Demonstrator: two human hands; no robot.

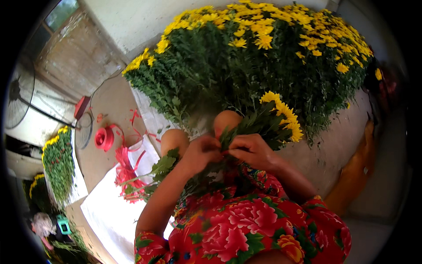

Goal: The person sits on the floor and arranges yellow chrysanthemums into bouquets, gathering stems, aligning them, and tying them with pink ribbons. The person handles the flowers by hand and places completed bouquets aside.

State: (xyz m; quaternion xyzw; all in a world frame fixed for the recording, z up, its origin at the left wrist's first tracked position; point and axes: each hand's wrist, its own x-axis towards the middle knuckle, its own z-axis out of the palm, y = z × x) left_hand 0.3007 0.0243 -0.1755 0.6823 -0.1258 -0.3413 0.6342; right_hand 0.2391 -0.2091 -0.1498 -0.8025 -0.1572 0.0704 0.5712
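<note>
A bunch of yellow chrysanthemums lies across my lap, its blooms pointing up and to the right past my knees. Around its leafy stems, my left hand and my right hand come close together with fingers pinched. A bit of thin red ribbon shows between the fingertips of both hands. Part of the left fingers is hidden by leaves and by the hand itself. Lower stems and leaves stick out to the left beneath my left forearm.
A large bank of yellow chrysanthemums stands ahead against the wall. To the left are a red ribbon roll, a clump of red strips, scissors, a white sheet and a standing fan. More flowers lie farther left.
</note>
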